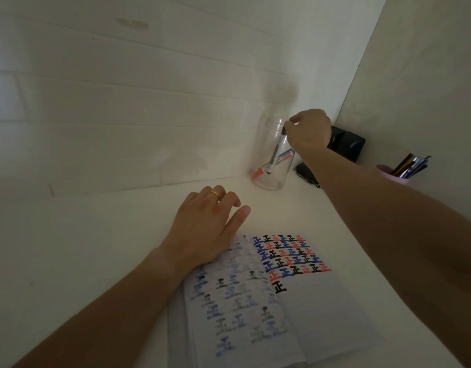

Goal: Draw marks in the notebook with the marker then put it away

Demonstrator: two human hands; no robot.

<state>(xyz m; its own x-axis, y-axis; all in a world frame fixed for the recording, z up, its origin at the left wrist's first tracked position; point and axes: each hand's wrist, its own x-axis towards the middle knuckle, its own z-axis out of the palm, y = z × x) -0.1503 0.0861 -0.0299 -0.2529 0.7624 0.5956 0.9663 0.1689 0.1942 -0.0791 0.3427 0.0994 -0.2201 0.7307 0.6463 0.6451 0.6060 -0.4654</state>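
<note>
The right hand (307,131) holds the top end of a black marker (276,150) with pinched fingertips, at the mouth of a clear plastic jar (271,155). The marker stands tilted inside the jar, its lower end near the bottom. Another marker with a red cap (257,173) lies in the jar too. The jar stands on the white desk (96,235) near the wall. The left hand (210,224) rests flat and relaxed, fingers loosely spread, on the upper left corner of the open notebook (295,301), holding nothing. The right page shows rows of black, blue and red marks. At far right, a pink cup (388,173) holds several pens.
</note>
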